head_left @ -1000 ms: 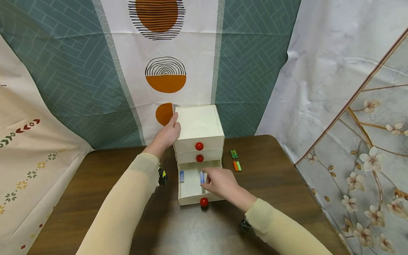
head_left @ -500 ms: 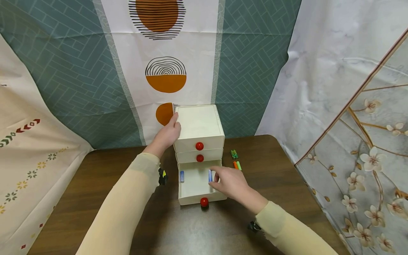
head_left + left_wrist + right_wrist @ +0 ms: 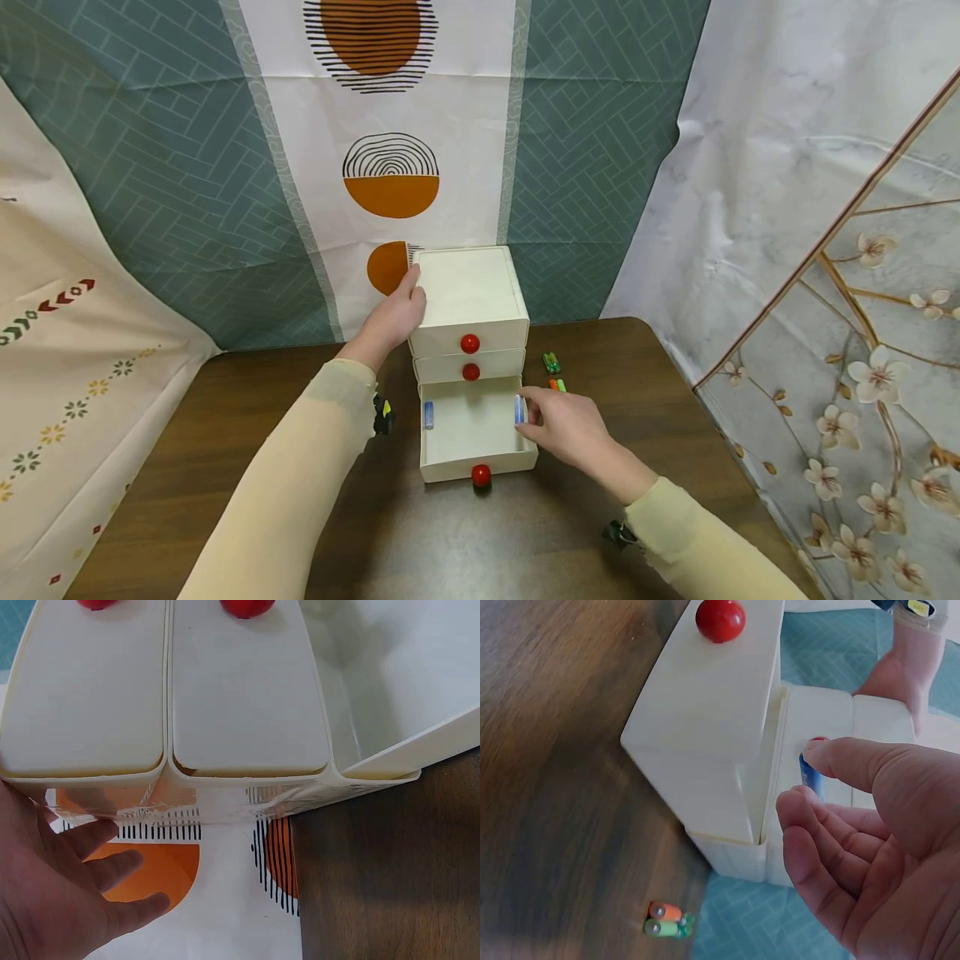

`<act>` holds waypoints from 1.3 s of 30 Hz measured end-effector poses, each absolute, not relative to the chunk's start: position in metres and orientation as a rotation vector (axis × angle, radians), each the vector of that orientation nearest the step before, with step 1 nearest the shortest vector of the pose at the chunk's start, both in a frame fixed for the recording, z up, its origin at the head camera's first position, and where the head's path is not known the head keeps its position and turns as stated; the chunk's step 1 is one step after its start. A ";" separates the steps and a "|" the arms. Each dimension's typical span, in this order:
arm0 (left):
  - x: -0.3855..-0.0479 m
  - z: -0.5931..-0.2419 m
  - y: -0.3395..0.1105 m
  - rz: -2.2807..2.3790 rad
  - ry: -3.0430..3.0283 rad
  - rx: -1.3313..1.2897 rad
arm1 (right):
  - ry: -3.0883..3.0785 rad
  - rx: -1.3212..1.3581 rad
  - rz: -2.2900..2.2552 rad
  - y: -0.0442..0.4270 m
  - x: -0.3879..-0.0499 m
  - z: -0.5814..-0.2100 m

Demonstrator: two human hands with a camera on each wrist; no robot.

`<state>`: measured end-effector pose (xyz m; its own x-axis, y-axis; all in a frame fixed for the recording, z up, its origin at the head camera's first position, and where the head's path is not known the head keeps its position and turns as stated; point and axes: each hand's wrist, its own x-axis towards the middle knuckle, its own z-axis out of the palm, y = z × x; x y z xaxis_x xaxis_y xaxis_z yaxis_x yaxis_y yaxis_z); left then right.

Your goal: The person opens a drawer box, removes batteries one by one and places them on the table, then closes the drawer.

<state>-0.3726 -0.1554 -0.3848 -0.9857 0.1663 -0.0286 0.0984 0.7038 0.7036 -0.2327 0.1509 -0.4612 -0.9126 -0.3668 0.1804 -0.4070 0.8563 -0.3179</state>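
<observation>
A small white cabinet (image 3: 471,287) with red knobs stands on the table, its lowest drawer (image 3: 468,442) pulled out. My left hand (image 3: 393,318) rests against the cabinet's upper left edge; in the left wrist view its fingers are spread beside the side wall. Between thumb and fingers, my right hand (image 3: 570,427) pinches a blue battery (image 3: 811,777) over the drawer's right wall. Another blue battery (image 3: 428,415) lies at the drawer's left side. The two upper drawers are closed.
Right of the cabinet lie two green batteries (image 3: 551,362). Nearer, partly covered by my right hand, are an orange battery (image 3: 553,384) and a light green battery (image 3: 561,385). Patterned cloth (image 3: 600,200) hangs behind the table (image 3: 247,417).
My right hand has moved right with the blue battery, from over the drawer's middle to its right wall. My left hand and the cabinet have stayed in place.
</observation>
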 end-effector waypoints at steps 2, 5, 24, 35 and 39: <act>-0.373 -0.385 -0.155 1.157 2.818 0.222 | -2.915 0.600 0.537 0.155 -0.232 -0.462; -0.373 -0.385 -0.155 1.154 2.826 0.218 | -2.915 0.582 0.523 0.162 -0.232 -0.462; -0.374 -0.385 -0.154 1.140 2.844 0.227 | -2.924 0.512 0.486 0.197 -0.235 -0.472; -0.373 -0.384 -0.154 1.146 2.838 0.222 | -2.975 0.492 0.468 0.212 -0.238 -0.478; -0.373 -0.384 -0.155 1.139 2.842 0.211 | -2.987 0.492 0.474 0.215 -0.239 -0.482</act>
<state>-0.3731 -0.1546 -0.3843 -0.9879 0.1542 -0.0165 0.1001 0.7155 0.6914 -0.2389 0.2145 -0.4815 -0.9456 -0.3004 0.1250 -0.3244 0.9007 -0.2889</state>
